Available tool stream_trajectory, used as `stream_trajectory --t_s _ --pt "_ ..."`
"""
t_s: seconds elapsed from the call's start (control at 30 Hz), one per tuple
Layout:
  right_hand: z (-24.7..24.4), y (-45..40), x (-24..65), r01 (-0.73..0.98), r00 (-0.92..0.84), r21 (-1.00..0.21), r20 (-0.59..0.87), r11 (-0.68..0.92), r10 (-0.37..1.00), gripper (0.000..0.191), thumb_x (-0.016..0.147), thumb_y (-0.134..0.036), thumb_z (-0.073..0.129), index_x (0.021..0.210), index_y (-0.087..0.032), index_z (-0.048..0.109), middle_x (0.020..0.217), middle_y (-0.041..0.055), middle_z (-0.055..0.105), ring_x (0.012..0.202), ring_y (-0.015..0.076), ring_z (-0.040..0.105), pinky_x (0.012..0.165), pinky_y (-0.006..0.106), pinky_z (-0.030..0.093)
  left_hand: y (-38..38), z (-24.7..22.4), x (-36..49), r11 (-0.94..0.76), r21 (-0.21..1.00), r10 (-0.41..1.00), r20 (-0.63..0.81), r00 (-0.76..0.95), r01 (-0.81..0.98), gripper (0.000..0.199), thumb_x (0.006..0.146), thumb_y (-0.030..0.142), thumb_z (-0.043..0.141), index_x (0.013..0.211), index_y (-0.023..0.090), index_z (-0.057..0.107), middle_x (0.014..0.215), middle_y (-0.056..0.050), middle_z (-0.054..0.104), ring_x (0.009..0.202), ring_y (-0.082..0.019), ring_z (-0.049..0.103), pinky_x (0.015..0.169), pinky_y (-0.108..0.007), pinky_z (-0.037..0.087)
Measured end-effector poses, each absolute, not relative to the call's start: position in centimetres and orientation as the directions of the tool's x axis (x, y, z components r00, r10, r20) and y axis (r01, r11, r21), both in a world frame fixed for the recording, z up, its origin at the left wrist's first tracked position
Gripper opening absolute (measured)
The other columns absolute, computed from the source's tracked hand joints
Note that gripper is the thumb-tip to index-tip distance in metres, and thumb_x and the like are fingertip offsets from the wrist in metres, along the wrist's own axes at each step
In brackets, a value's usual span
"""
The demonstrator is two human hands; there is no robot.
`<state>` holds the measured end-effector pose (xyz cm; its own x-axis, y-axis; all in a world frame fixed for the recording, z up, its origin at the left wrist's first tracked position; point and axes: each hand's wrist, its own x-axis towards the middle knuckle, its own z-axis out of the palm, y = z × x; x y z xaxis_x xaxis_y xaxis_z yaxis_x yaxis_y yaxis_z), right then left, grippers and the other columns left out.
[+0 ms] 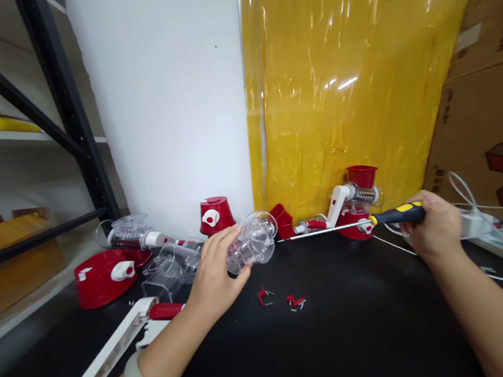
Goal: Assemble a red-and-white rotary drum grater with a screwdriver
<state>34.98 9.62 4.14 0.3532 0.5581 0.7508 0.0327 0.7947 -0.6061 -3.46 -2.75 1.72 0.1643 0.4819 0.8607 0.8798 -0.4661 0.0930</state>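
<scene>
1. Table (pixel 368 334): a dark top, above which both hands are held; small parts are laid on it at the middle.
2. Clear part (pixel 258 240): held up at the centre, toward the far side. It is gripped by the left hand (pixel 215 267), partly open, with fingers laid over the top and thumb beneath. The plastic is judged light, stiff, smooth enough to slip, and liable to crack if squeezed or levered. Hold is best taken around the broad body, clear of the thin rim.
3. Screwdriver (pixel 382 217): held at the right by the right hand (pixel 435 226), closed around the handle end. The tip is pointed left, just beside the clear part; contact cannot be confirmed. The shaft is judged rigid, the handle secure to grip.
4. Red clips (pixel 296 300): two, lying near; judged light, best pinched.
5. Screws (pixel 294 310): scattered beside the clips; judged easily lost.
</scene>
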Motion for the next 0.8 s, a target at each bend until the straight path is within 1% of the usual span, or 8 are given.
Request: stream_trajectory --t_s 0.13,0.27,0.4,0.53,0.7,0.8 --pt "3.42 9.93 34.88 0.109 0.293 -0.621 0.766 0.776 0.572 0.033 0.085 -0.044 0.05 0.062 -0.021 0.053 0.04 -0.002 0.044 0.032 0.0139 0.038 0.033 0.028 0.027 -2.82 1.89 -3.38 -0.426 0.061 0.494 0.851 0.176 0.903 0.063 0.083 0.018 0.064 0.14 0.025 0.037 0.135 -0.01 0.054 0.127 -0.029 0.049 0.11 -0.05 0.037" --pt "3.25 9.72 34.56 0.167 0.248 -0.602 0.792 0.781 0.558 0.033 0.088 -0.04 0.048 0.062 -0.02 0.054 0.04 -0.0014 0.046 0.033 0.0136 0.039 0.034 0.028 0.028 -2.89 1.96 -3.2 -0.414 0.07 0.507 0.846 0.166 0.908 0.065 0.083 0.021 0.066 0.141 0.025 0.037 0.134 -0.01 0.055 0.125 -0.029 0.05 0.108 -0.049 0.039" --pt "3.24 9.72 34.47 0.181 0.256 -0.593 0.798 0.784 0.545 0.032 0.088 -0.039 0.048 0.063 -0.02 0.054 0.04 -0.0026 0.045 0.033 0.0133 0.039 0.034 0.028 0.028 -2.89 2.06 -3.02 -0.415 0.09 0.525 0.836 0.158 0.905 0.066 0.082 0.022 0.066 0.141 0.024 0.038 0.134 -0.01 0.055 0.123 -0.028 0.05 0.108 -0.047 0.039" --pt "3.2 9.83 34.56 0.204 0.255 -0.601 0.795 0.773 0.551 0.036 0.089 -0.044 0.048 0.062 -0.021 0.053 0.04 -0.0035 0.045 0.034 0.0129 0.039 0.035 0.027 0.028 -2.89 2.0 -2.95 -0.41 0.088 0.528 0.835 0.157 0.908 0.065 0.082 0.022 0.066 0.141 0.023 0.039 0.133 -0.009 0.056 0.122 -0.026 0.051 0.108 -0.045 0.039" --pt "3.21 9.66 34.45 0.253 0.224 -0.602 0.798 0.757 0.559 0.038 0.091 -0.045 0.047 0.062 -0.021 0.053 0.039 -0.0036 0.046 0.034 0.0129 0.039 0.036 0.027 0.029 -2.86 1.83 -2.99 -0.404 0.082 0.534 0.83 0.162 0.911 0.065 0.082 0.023 0.066 0.141 0.023 0.039 0.133 -0.009 0.056 0.122 -0.026 0.051 0.107 -0.045 0.04" --pt "3.17 9.63 34.37 0.255 0.208 -0.595 0.804 0.762 0.558 0.037 0.091 -0.046 0.046 0.063 -0.022 0.053 0.038 -0.0042 0.045 0.033 0.0135 0.039 0.035 0.027 0.028 -2.86 1.83 -2.99 -0.407 0.08 0.538 0.826 0.168 0.91 0.066 0.082 0.023 0.066 0.141 0.023 0.039 0.134 -0.009 0.056 0.122 -0.026 0.051 0.107 -0.045 0.041"
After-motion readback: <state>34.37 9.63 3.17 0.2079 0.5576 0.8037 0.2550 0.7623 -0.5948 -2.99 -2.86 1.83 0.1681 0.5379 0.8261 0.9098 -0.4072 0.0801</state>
